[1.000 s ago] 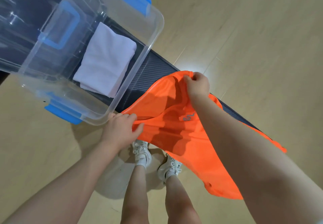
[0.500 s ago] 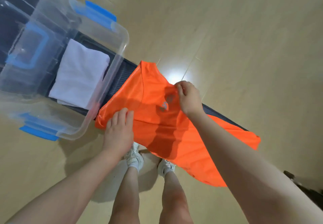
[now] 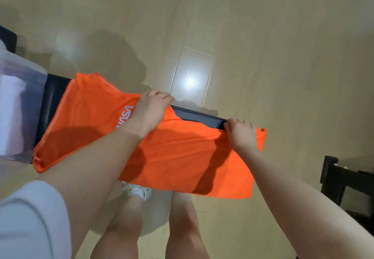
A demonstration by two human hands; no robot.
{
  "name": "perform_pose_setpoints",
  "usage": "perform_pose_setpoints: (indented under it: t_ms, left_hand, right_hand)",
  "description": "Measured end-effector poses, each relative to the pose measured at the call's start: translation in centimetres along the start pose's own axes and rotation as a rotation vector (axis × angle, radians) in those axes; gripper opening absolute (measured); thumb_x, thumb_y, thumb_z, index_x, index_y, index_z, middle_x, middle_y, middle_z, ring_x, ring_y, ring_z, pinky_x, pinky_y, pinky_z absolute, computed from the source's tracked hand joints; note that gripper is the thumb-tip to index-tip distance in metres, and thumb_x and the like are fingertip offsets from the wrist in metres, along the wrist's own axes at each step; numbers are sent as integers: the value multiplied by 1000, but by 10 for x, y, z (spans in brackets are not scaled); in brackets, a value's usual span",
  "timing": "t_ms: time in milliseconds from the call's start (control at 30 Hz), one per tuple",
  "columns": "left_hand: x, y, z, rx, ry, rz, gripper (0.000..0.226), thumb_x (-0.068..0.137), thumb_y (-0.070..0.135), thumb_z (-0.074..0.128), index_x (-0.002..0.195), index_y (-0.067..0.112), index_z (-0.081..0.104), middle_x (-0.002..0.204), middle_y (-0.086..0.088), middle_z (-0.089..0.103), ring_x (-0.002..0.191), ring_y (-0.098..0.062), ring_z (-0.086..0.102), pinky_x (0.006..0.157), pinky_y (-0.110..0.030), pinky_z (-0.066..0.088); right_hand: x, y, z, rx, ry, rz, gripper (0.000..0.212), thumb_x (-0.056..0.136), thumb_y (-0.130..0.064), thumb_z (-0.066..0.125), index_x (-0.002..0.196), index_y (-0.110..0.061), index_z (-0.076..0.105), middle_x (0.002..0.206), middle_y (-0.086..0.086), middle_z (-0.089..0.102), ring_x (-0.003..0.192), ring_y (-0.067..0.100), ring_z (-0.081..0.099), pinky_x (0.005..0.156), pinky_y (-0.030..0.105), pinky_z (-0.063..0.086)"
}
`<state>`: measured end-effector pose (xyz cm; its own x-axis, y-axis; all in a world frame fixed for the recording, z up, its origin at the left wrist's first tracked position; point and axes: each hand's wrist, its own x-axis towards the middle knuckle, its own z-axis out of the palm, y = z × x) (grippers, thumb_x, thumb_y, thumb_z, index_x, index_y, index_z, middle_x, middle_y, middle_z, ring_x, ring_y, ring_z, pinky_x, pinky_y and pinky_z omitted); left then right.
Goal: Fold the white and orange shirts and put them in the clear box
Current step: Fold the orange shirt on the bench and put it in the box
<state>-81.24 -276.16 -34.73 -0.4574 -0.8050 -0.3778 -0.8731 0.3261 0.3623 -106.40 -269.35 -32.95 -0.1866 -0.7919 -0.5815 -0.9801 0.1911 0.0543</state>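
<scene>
Both hands, left (image 3: 150,110) and right (image 3: 240,134), fingers curled over the far edge of the spread orange shirt (image 3: 182,157)

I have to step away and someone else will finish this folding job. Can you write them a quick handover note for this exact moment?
Left hand: on the far edge of the orange shirt near its logo; whether it grips is unclear.
Right hand: fingers curled on the shirt's far right edge.
The orange shirt lies spread over the narrow dark bench, near side hanging off, not yet folded.
The white shirt sits folded in the clear box at the left.
Done: white shirt.
Left: fold the orange shirt and put it in the box.
</scene>
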Motion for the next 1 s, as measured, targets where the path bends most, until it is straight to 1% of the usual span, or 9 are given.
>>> perform_pose_setpoints:
  t_ms: [133,233,333,367,467,633,767,867,1000]
  left_hand:
    - [23,7,-7,328,-307,61,30,96,22,39,124,17,50,124,-7,54,116,-29,49,89,-35,37]
    - [24,6,-17,417,-368,51,25,95,22,42,117,12,48,118,-11,50,108,-32,54,86,-38,41]
    - [22,4,-24,307,-412,-54,15,96,15,37,106,8,46,109,-15,48,102,-35,56,77,-39,44]
    - [22,4,-25,295,-414,-70,15,97,15,35,105,8,46,109,-15,50,102,-35,56,76,-38,43]
    - [20,4,-31,210,-287,-114,19,98,23,35,103,10,48,107,-20,59,99,-38,57,74,-39,43]
    - [14,4,-45,11,34,-235,21,94,20,46,103,4,55,99,-28,61,102,-40,54,85,-43,36]
    - [12,-1,-47,-146,54,-259,19,94,17,48,103,2,56,102,-28,63,102,-40,56,86,-42,38]
    - [12,1,-44,-204,42,-312,21,95,16,47,106,-1,52,100,-34,62,99,-46,57,84,-43,40]
    - [11,5,-37,-170,39,-414,22,95,17,45,108,0,51,101,-37,60,98,-50,56,81,-46,41]
  right_hand:
    - [-2,22,-3,-35,-142,-89,20,94,-21,42,108,-9,52,113,11,56,101,34,57,86,44,37]
    - [-1,39,1,68,-242,-166,20,88,-30,53,100,-15,49,107,8,58,95,34,59,88,50,42]
    - [-1,51,4,-12,-322,-130,26,83,-50,54,87,-25,46,91,1,61,91,26,60,101,69,21]
    - [-1,53,4,-23,-356,-129,28,84,-52,53,85,-25,49,88,1,61,91,23,60,104,68,17]
    - [-5,54,2,86,-503,-181,34,86,-51,53,86,-17,58,95,7,66,94,25,60,85,39,45]
    - [-5,60,-2,297,-588,-250,15,86,-25,59,79,-16,69,90,3,70,80,16,59,74,28,44]
    - [-3,59,-10,267,-578,-182,16,92,-19,47,82,-11,56,100,12,65,85,20,52,76,32,38]
    - [-4,57,-9,213,-576,-109,27,95,-31,43,96,-8,58,108,13,63,98,27,55,77,31,37]
    - [-8,54,-8,59,-689,-128,41,92,-50,43,102,-16,63,107,3,64,103,21,54,99,43,30]
